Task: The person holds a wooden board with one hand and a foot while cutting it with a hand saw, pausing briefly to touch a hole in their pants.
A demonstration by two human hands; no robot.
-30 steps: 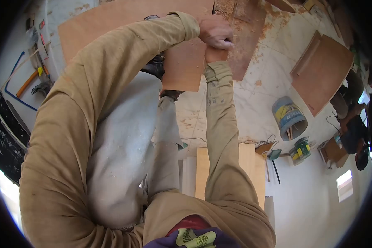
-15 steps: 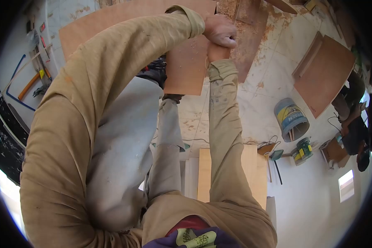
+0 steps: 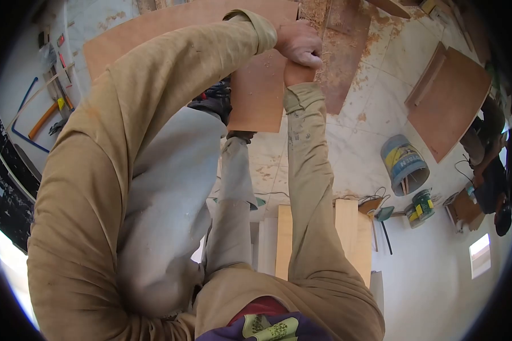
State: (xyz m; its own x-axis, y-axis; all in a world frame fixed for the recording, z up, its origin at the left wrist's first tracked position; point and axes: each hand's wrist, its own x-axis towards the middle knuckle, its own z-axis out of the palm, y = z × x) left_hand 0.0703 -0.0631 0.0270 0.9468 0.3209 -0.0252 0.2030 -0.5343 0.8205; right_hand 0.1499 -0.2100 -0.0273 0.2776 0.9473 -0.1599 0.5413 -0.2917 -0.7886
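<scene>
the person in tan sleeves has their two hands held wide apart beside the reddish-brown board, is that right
Not quite: the hands are not wide apart. The head view shows the left hand close together with the right hand. The tan sleeves and reddish-brown board are as you say.

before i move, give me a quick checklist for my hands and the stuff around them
1. Left hand grip: cannot tell; fingers curled, anything inside hidden.
2. Right hand in sight: not ok; mostly covered by the left.
3. Board beside the hands free of shavings: not ok; shavings scattered on it.
4. Orange-handled tool apart from the hands: ok.
5. Blue bucket apart from the hands: ok.
</scene>
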